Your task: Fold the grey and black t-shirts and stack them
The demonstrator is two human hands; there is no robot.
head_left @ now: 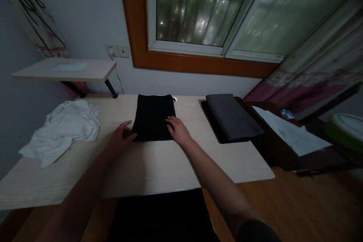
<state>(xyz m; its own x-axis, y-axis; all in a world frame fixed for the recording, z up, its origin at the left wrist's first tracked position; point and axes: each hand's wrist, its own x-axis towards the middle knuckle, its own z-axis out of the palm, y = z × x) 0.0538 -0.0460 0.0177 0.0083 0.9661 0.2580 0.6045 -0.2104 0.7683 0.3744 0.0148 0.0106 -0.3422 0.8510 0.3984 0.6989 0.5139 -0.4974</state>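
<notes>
Toward the far edge of the pale wood-grain desk (170, 170), about midway between its left and right ends, lies a flat, matte black rectangle of what looks like folded cloth (154, 115). The left hand (122, 137) is at its near left corner, thumb and forefinger parted in a loose curve, the thumb tip at the cloth's border; no grasp shows, though the other fingers are hidden. The right hand (178, 130) lies relaxed over the right border, fingertips spread on the cloth, clenching nothing.

By the desk's left edge sits a crumpled white cloth (68, 121); near the far right corner, a dark grey, smooth-surfaced flat piece (232, 115) rests over a black flat layer (217, 132), its material hard to tell.

The step in hand looks like squaring and flattening the black cloth. Light, flat fingers would probably serve best: steady one border while easing the opposite one outward, working evenly from the middle. Pressing hard from both sides at once could buckle it, and a pull on one corner alone might skew the layers.
</notes>
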